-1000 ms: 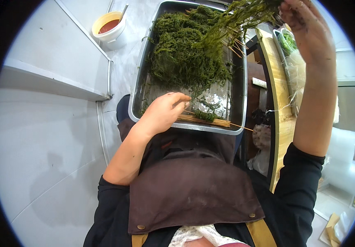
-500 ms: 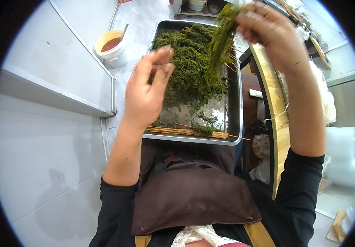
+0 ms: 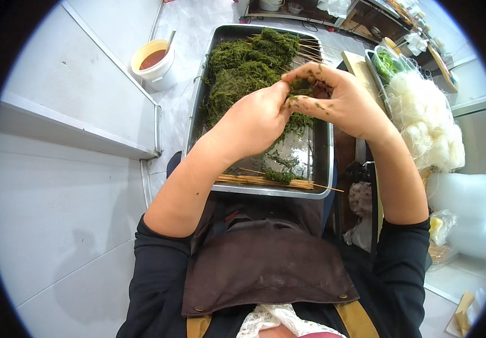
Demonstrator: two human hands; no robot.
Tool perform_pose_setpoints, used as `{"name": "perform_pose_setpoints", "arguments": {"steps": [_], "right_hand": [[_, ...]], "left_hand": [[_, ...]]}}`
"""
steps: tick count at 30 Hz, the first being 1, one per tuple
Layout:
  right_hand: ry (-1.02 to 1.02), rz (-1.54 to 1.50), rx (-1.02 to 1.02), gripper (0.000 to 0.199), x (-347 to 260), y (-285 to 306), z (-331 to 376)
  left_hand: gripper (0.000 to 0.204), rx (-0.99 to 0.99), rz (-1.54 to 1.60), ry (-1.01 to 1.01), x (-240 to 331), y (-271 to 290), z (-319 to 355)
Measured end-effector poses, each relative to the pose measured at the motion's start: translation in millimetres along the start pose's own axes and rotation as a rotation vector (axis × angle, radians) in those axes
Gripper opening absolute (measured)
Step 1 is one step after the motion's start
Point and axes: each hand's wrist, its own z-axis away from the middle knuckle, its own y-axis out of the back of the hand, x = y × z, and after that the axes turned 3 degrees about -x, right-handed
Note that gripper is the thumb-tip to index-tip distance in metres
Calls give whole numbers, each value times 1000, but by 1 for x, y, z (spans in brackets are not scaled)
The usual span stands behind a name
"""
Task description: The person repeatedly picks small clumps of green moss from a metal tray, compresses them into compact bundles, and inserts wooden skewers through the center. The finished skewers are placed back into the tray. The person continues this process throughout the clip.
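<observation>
My left hand (image 3: pixel 260 121) and right hand (image 3: pixel 341 104) meet above the right side of a metal tray (image 3: pixel 331 160). Green stringy strands that look like seaweed (image 3: pixel 302 87) show between them. My left fingers are closed at the meeting point, their tips hidden. My right thumb and fingers curl round the green strands, with green bits stuck to the skin. Heaped in the tray below are more seaweed-like strands (image 3: pixel 240 81), set on thin wooden skewers (image 3: pixel 310 49) that poke out at the right. Bare skewers (image 3: pixel 265 181) lie along the near edge.
Left of the tray stands a white bucket (image 3: pixel 155 65) of reddish-brown sauce with a handle sticking out. To the right are a wooden board edge (image 3: pixel 361 67), a container of green leaves (image 3: pixel 386 65) and bundled white noodle-like strands (image 3: pixel 423 112). A grey panel (image 3: pixel 74 124) bounds the left.
My right hand has come down and inward with the bunch of seaweed-like strands. My left hand, apart before, has moved right and closed against it.
</observation>
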Motion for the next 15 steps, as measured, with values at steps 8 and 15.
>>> {"name": "perform_pose_setpoints", "arguments": {"steps": [8,15], "right_hand": [[-124,-308,239,19,30,-9,1],[132,-141,565,18,68,-112,-10]], "left_hand": [[23,-6,651,82,-41,-5,9],[36,475,1473,139,-42,-45,11]]}}
